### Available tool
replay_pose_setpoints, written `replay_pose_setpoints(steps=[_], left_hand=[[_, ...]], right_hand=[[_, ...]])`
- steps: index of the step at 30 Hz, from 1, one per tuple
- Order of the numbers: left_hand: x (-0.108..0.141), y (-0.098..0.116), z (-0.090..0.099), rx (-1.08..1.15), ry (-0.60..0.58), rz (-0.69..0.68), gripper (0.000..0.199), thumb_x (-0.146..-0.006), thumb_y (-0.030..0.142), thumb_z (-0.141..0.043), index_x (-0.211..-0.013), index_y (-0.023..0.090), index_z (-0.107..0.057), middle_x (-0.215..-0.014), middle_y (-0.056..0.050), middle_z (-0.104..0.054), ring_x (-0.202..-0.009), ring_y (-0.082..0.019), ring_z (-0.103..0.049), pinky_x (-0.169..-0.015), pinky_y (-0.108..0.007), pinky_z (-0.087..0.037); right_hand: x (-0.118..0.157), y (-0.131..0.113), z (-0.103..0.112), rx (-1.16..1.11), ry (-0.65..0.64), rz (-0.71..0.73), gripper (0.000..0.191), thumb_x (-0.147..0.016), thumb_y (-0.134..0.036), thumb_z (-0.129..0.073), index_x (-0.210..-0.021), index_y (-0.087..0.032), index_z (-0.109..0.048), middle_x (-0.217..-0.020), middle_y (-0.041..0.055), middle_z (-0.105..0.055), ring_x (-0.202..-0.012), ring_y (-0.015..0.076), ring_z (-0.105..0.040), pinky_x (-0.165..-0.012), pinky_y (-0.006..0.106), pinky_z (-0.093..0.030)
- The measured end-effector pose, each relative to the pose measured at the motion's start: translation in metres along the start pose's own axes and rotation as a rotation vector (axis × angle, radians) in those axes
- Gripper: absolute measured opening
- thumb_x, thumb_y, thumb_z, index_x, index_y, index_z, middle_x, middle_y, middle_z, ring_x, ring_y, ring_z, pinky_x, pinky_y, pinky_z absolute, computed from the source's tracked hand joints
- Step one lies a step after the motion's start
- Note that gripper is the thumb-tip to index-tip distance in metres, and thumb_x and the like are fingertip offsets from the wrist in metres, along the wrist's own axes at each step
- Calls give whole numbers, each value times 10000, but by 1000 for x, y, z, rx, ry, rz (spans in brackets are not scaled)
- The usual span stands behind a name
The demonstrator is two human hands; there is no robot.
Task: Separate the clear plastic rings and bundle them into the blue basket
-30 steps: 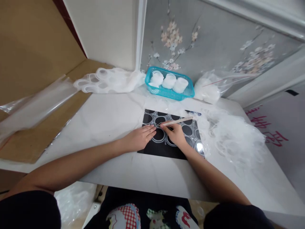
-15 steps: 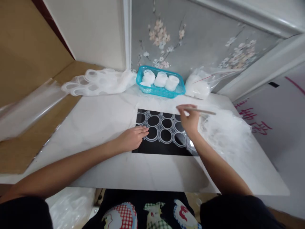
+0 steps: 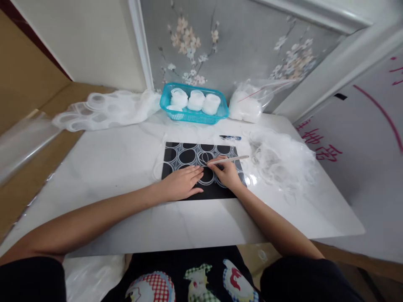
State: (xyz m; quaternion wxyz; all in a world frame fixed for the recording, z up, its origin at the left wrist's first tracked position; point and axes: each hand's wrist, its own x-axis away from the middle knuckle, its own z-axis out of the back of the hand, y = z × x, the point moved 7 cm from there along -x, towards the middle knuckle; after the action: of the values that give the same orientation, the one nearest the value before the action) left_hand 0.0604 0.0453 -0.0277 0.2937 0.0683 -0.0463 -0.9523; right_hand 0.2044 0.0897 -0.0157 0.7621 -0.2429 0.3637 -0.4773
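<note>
A black rectangular mat [image 3: 217,193] lies on the white table, and a translucent film with rows of round cut-outs [image 3: 187,157] covers much of it. My left hand [image 3: 184,183] rests flat on the mat's left part, fingers stretched to the right. My right hand [image 3: 225,171] pinches a slim, pale, stick-like tool [image 3: 234,159], whose exact kind I cannot make out. The tool's front end points left and down at the film near one loose-looking ring [image 3: 206,157]. Both hands are close together, the left fingertips just short of the right.
Behind the mat stands a blue plastic basket [image 3: 193,118] with several white ring stacks [image 3: 196,100]. A clear bag of white pieces [image 3: 247,105] sits beside it. Film scraps heap at right [image 3: 283,161], perforated film lies at left [image 3: 107,111]. A small dark blue object [image 3: 230,137] lies behind the mat.
My right hand has moved left and down with the tool, from above the mat's right side to its middle. My left hand stays flat on the mat. The view has shifted right.
</note>
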Motion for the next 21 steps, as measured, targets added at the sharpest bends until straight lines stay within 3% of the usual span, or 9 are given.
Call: replay_pose_setpoints(steps=[3, 5, 7, 9, 11, 13, 16, 18, 21], left_hand=[[3, -1, 0, 42, -29, 8, 655, -999, 547, -460, -1403, 36, -524, -1489, -192, -475, -1412, -284, -441, -1185, -383, -317], [4, -2, 1, 80, -62, 24, 704, -974, 582, -485, -1421, 39, -504, -1506, -188, -451, -1431, -281, -413, -1191, -376, -306], [5, -4, 5, 116, -103, 36, 740, -951, 609, -511, -1433, 49, -494, -1519, -179, -434, -1442, -279, -395, -1196, -378, -300], [3, -7, 12, 151, -126, 35, 736, -933, 629, -532, -1400, 61, -538, -1498, -171, -467, -1416, -282, -436, -1181, -380, -326], [-2, -9, 20, 190, -103, 26, 655, -945, 617, -526, -1307, 81, -626, -1415, -157, -570, -1326, -270, -544, -1128, -367, -394], [-12, -9, 29, 215, -20, 16, 551, -981, 569, -497, -1213, 106, -685, -1308, -133, -662, -1210, -239, -633, -1062, -347, -450], [-31, 2, 31, 167, 71, -58, 494, -1003, 503, -498, -1231, 100, -671, -1339, -140, -640, -1254, -240, -602, -1083, -356, -433], [-43, 13, 22, 105, 40, -131, 541, -986, 504, -532, -1291, 68, -628, -1419, -175, -564, -1348, -271, -520, -1142, -386, -377], [-55, 23, 6, 49, -40, -171, 588, -987, 513, -521, -1335, 44, -588, -1448, -203, -521, -1374, -285, -490, -1174, -403, -336]], right_hand=[[-3, -4, -5, 167, -12, 83, 153, -928, -250, -599, -903, -259, -750, -914, 52, -780, -1069, 290, -635, -958, 466, -473], [-19, -3, 5, 302, 27, 123, 159, -906, -191, -602, -909, -258, -746, -912, 66, -773, -1142, 315, -602, -1026, 523, -409], [-39, 8, 38, 371, 232, 50, 169, -899, -174, -580, -881, -230, -739, -889, 92, -758, -1091, 321, -621, -1026, 560, -389], [-45, 23, 87, 344, 596, -116, 247, -945, -216, -491, -873, -192, -726, -906, 117, -746, -971, 297, -651, -956, 542, -441], [-39, 29, 113, 275, 714, -122, 274, -958, -274, -480, -867, -188, -723, -932, 111, -745, -946, 277, -661, -937, 507, -466], [-27, 28, 116, 199, 612, -63, 262, -947, -314, -518, -840, -199, -728, -922, 91, -753, -950, 261, -674, -941, 469, -482], [-2, 28, 91, 99, 320, -47, 235, -907, -342, -581, -781, -220, -736, -865, 67, -769, -911, 250, -699, -906, 425, -518], [10, 31, 71, 31, 181, -86, 224, -885, -356, -598, -767, -229, -740, -855, 57, -776, -873, 249, -712, -850, 401, -545], [14, 33, 54, -39, 97, -105, 213, -872, -362, -614, -763, -235, -745, -854, 49, -782, -844, 249, -719, -816, 390, -558]])
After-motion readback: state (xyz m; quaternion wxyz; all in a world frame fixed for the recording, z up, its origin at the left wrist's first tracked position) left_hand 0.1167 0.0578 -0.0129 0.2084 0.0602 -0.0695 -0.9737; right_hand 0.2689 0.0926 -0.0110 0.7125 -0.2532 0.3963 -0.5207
